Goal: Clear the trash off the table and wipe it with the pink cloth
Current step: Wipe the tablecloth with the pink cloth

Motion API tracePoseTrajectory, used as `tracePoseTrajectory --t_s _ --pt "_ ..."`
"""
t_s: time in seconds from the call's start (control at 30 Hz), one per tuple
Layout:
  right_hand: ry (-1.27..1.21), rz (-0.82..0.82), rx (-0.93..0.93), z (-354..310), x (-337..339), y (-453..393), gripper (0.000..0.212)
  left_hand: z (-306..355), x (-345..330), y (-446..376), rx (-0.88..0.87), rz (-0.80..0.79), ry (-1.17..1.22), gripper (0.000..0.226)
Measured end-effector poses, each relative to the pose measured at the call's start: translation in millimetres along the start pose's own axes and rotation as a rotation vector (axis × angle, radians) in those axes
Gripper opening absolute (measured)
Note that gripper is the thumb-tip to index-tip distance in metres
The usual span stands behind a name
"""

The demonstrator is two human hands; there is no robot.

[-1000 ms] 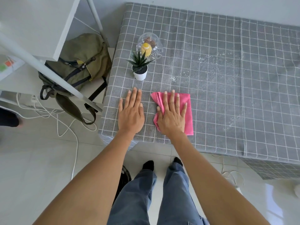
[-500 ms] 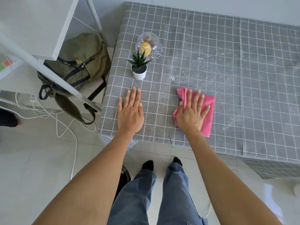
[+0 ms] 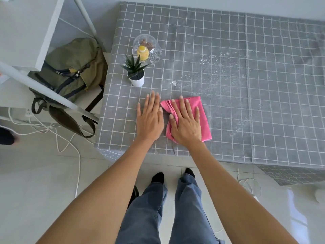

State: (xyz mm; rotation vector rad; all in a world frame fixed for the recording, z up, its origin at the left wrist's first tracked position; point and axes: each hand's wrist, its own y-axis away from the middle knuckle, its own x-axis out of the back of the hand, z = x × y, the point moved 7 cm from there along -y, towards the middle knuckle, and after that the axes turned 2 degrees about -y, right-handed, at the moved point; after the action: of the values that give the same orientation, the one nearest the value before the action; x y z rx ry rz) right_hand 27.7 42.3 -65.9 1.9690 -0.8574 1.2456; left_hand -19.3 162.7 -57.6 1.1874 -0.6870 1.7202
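Observation:
A folded pink cloth (image 3: 202,113) lies on the grey checked tablecloth of the table (image 3: 246,120), near the front edge. My right hand (image 3: 186,124) presses flat on the cloth with fingers spread. My left hand (image 3: 149,117) lies flat on the tablecloth just left of it, holding nothing, its fingertips close to the cloth's left corner. White powdery specks (image 3: 216,62) are scattered over the middle of the table, beyond the cloth.
A small potted succulent in a white pot (image 3: 136,74) and a clear glass dome over a yellow object (image 3: 146,50) stand at the table's left side. A green backpack (image 3: 70,73) hangs on a white rack to the left, with white cables (image 3: 58,134) on the floor.
My right hand slid the pink cloth to the right, then back left until it sits beside my left hand. The left hand stayed in place.

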Motion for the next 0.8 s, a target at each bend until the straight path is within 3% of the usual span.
tracePoseTrajectory --t_s 0.17,0.43,0.6,0.8 --pt "-0.015 0.040 -0.138 78.9 24.4 11.6 0.053 58.9 -20.9 -10.5 -0.075 -0.056 0.064 0.052" --pt "-0.019 0.115 -0.394 201.4 63.3 37.1 0.054 68.1 -47.1 -2.9 -0.096 -0.070 -0.151 0.055" --pt "0.003 0.102 -0.468 183.5 54.5 34.9 0.056 68.9 -45.9 -1.3 -0.086 -0.053 -0.164 0.056" --pt "0.023 0.014 -0.147 93.7 24.9 30.1 0.058 69.4 -44.5 -1.0 -0.086 -0.042 -0.174 0.055"
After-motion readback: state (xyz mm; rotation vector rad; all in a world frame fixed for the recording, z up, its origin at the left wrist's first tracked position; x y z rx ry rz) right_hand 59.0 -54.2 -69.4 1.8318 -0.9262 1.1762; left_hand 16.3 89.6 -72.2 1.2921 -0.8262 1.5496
